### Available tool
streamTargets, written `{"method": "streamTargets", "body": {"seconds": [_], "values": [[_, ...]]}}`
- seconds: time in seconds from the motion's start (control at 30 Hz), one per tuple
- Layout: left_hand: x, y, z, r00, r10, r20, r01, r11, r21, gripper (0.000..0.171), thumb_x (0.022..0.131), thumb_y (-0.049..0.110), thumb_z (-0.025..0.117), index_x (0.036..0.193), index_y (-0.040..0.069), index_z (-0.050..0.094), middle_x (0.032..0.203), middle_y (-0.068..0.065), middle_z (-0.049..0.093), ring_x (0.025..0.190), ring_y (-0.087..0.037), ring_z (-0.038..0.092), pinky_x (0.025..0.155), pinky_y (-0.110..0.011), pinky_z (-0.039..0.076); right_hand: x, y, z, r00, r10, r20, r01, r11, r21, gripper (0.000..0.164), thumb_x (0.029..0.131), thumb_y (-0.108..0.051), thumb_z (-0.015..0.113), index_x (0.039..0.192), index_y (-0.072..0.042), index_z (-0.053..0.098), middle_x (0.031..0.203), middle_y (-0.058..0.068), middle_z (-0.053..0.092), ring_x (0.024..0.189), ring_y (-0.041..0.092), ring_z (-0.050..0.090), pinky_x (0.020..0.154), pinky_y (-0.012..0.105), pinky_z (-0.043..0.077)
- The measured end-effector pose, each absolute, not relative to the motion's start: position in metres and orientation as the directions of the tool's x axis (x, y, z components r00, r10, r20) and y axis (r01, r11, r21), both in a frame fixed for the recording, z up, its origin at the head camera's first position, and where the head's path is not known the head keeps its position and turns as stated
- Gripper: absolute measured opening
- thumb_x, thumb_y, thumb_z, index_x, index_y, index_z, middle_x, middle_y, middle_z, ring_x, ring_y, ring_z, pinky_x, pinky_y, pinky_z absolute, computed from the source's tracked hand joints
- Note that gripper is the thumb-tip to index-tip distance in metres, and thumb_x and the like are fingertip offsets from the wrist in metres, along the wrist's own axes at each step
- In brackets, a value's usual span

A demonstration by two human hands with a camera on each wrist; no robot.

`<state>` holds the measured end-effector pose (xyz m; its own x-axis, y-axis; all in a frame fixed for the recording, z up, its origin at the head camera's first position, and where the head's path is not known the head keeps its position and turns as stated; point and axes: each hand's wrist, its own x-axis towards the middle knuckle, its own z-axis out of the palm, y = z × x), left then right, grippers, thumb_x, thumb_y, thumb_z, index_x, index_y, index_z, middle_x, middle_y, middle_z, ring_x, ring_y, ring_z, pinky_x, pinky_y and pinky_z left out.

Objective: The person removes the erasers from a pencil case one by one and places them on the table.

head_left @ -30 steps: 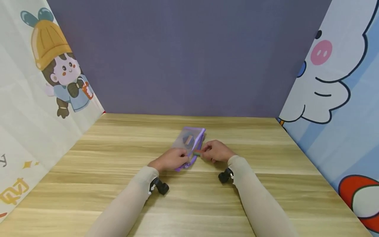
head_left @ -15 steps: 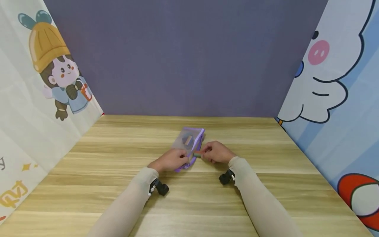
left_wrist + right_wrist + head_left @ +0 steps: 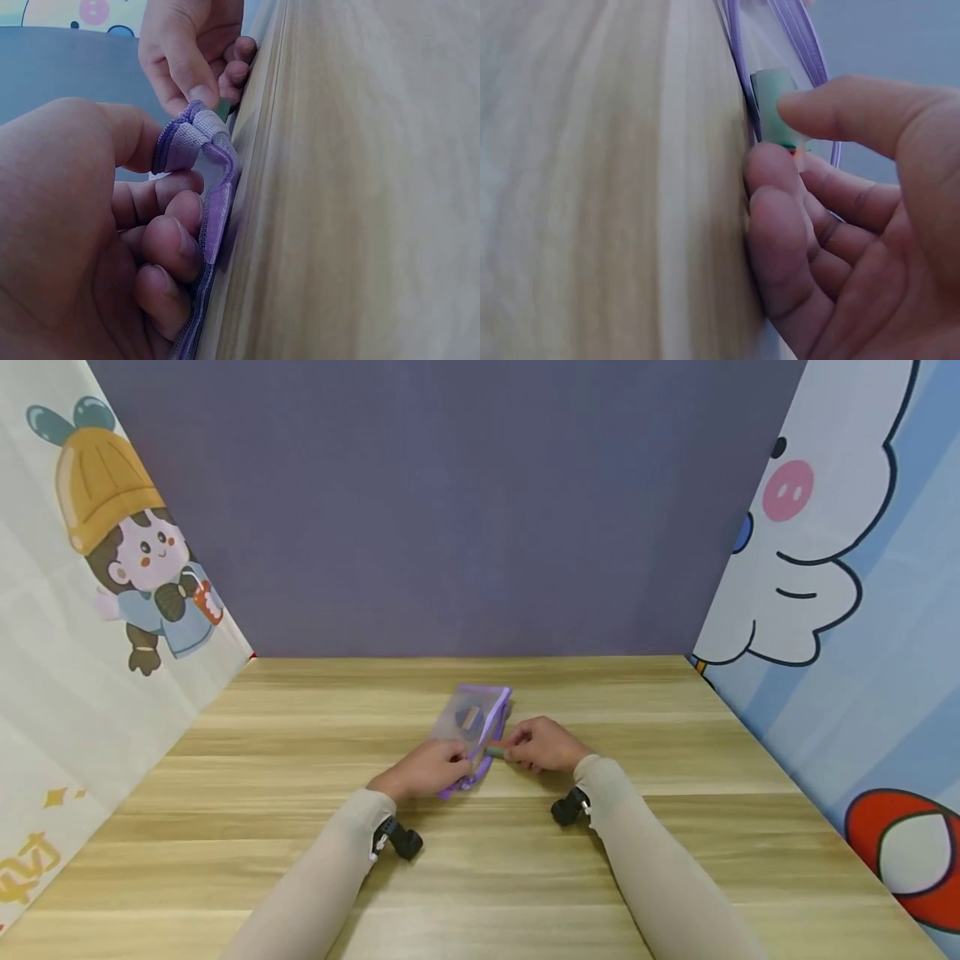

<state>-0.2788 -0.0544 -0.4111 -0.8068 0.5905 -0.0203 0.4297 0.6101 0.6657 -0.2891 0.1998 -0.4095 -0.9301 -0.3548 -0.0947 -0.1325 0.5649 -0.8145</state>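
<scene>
A see-through zip pouch (image 3: 447,724) with purple trim lies on the wooden table, its zipped side gaping toward the right. Through its top show a round dark shape and an orange-brown bar. My left hand (image 3: 427,768) pinches the pouch's near end, where the purple zipper tape (image 3: 184,146) bunches between thumb and fingers. Between the thumb and fingers of my right hand (image 3: 546,745) is a small pale green block (image 3: 775,105) with an orange bit at its lower end. The block's far end sits within the pouch's opening, between the two purple edges.
The wooden table (image 3: 480,877) stretches around both hands. A grey-purple panel (image 3: 465,510) rises behind it, with cartoon-printed sheets on the left (image 3: 45,610) and right (image 3: 892,710). A small black camera is strapped to each wrist.
The head view has shifted slightly, so the whole scene sits a little further left. Both hands keep their holds on the pouch and the green block, with hardly any movement between them.
</scene>
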Motion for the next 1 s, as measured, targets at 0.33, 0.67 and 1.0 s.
{"method": "streamTargets", "body": {"seconds": [0.33, 0.67, 1.0], "values": [[-0.278, -0.055, -0.409, -0.801, 0.598, -0.024, 0.427, 0.599, 0.677, 0.022, 0.101, 0.027, 0.054, 0.082, 0.015, 0.059, 0.069, 0.002, 0.061, 0.056, -0.011, 0.053, 0.052, -0.03, 0.048, -0.289, 0.212, -0.404, -0.925, -0.368, -0.095, -0.125, 0.532, -0.837, 0.021, 0.092, -0.018, 0.072, 0.109, -0.004, 0.07, 0.083, 0.011, 0.068, 0.069, 0.021, 0.063, 0.059, 0.034, 0.054], [-0.275, -0.054, -0.407, -0.798, 0.603, -0.001, 0.468, 0.62, 0.63, 0.025, 0.101, 0.026, 0.054, 0.079, 0.015, 0.057, 0.068, 0.003, 0.058, 0.057, -0.01, 0.05, 0.052, -0.029, 0.045, -0.293, 0.236, -0.405, -0.924, -0.368, -0.102, -0.116, 0.524, -0.844, 0.028, 0.095, -0.021, 0.07, 0.115, -0.002, 0.068, 0.09, 0.011, 0.069, 0.078, 0.023, 0.065, 0.067, 0.036, 0.056], [-0.274, -0.055, -0.407, -0.8, 0.599, -0.022, 0.444, 0.616, 0.651, 0.025, 0.101, 0.029, 0.054, 0.081, 0.015, 0.057, 0.068, 0.003, 0.059, 0.056, -0.011, 0.05, 0.052, -0.03, 0.046, -0.296, 0.247, -0.406, -0.932, -0.345, -0.107, -0.084, 0.495, -0.865, 0.033, 0.094, -0.025, 0.071, 0.118, -0.002, 0.067, 0.094, 0.012, 0.071, 0.081, 0.025, 0.067, 0.07, 0.038, 0.057]]}}
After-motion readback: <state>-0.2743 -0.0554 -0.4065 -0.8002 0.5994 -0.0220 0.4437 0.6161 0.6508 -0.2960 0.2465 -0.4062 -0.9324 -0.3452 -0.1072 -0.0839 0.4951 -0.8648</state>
